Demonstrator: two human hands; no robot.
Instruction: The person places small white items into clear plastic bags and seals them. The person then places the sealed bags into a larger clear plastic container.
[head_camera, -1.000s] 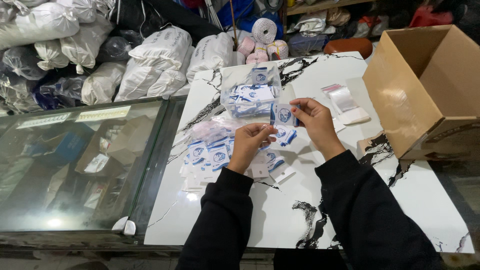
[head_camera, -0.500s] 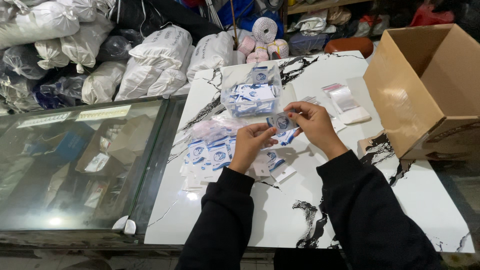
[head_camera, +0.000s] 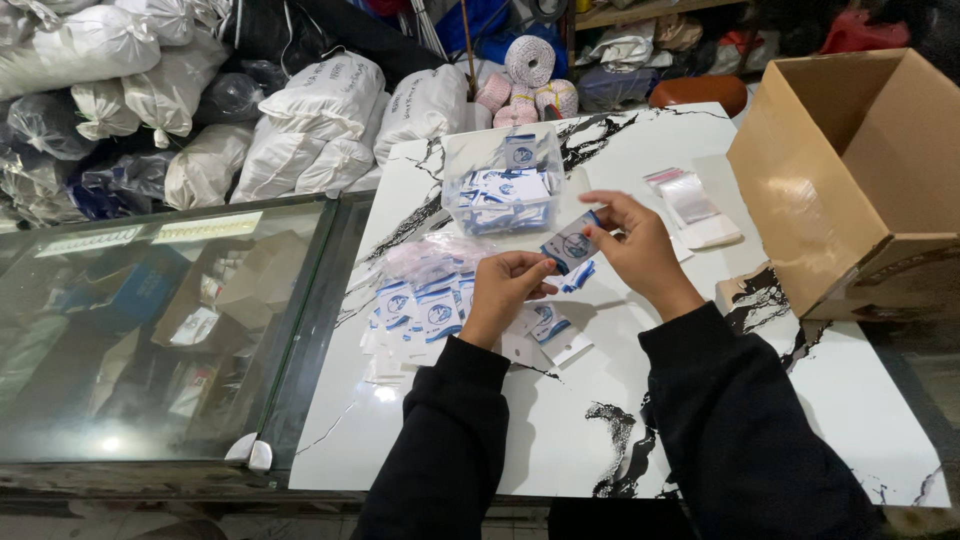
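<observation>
- Hands met over the white marble-patterned table (head_camera: 640, 420), both in black sleeves.
- The left hand (head_camera: 503, 290) and the right hand (head_camera: 632, 245) pinched one small blue-and-white packet (head_camera: 570, 245) between them — left fingertips on its lower left corner, right fingers closed on its upper right edge. The packet was held just above the tabletop, tilted.
- Just left of the left hand lay a loose pile of similar blue-and-white packets (head_camera: 420, 310), partly under thin clear plastic; a few more lay under and beside the wrists.
- Beyond the hands stood a clear plastic tub (head_camera: 500, 185) filled with the same kind of packets.
- To the right of the right hand lay a small stack of clear plastic sleeves (head_camera: 690, 200), apart from the hands.
- An open cardboard box (head_camera: 860, 170) sat at the table's right edge — its inside could not be fully seen.
- A glass display counter (head_camera: 150, 330) adjoined the table on the left, with white stuffed bags (head_camera: 320, 120) piled behind.
</observation>
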